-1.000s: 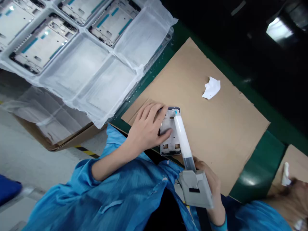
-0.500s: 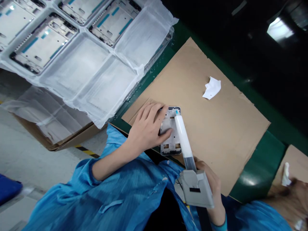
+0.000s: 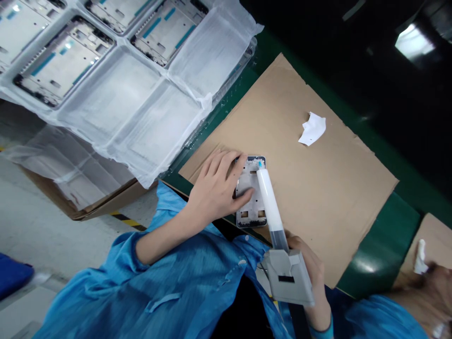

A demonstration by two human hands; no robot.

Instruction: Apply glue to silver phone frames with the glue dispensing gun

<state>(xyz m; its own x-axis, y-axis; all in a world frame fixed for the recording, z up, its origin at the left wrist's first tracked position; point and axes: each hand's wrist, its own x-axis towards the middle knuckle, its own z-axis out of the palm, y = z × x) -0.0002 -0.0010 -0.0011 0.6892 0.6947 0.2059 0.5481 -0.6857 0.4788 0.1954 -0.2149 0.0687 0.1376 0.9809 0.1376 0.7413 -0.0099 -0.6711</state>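
My left hand lies flat on a small grey metal phone frame, pressing it down on a brown cardboard sheet. My right hand grips a grey dispenser gun that carries a long white syringe. The syringe's blue tip touches the far end of the frame. Both of my arms wear blue sleeves.
A white plastic tray with several metal frames and several bare pockets sits at the upper left over a cardboard box. A crumpled white wipe lies on the cardboard. The green bench edge shows at right, where another person's hand works.
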